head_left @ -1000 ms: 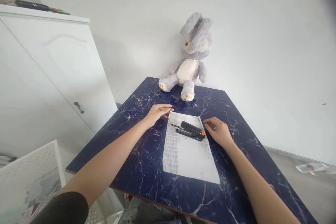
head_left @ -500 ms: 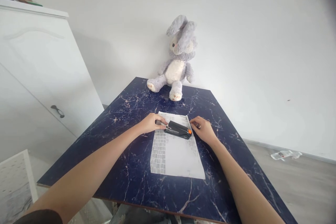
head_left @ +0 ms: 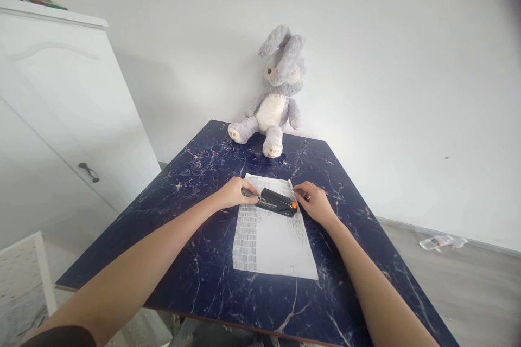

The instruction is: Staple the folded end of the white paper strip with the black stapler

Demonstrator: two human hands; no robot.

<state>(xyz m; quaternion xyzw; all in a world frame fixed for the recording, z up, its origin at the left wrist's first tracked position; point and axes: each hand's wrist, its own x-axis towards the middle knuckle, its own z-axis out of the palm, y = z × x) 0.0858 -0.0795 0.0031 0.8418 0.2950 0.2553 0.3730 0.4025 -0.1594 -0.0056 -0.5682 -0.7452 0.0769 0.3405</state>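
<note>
A black stapler (head_left: 277, 202) with an orange tip lies slantwise across a printed sheet of paper (head_left: 280, 249). Its slim metal part sticks out at the left end, where my left hand (head_left: 233, 192) pinches it between thumb and fingers. Close by the sheet's upper right edge is my right hand (head_left: 313, 199), its fingers bent and pressed together just beyond the orange tip. Whatever those fingertips hold, if anything, is too small to make out.
Beneath the paper is a dark blue marbled table (head_left: 211, 293). A grey plush rabbit (head_left: 272, 111) sits at its far edge against the wall. A white cabinet (head_left: 57, 92) stands at the left, and a clear plastic package (head_left: 442, 242) lies on the floor at right.
Hardly anything differs. My left fingers have shifted slightly on the stapler's left end, and my right fingertips have moved a little to the left.
</note>
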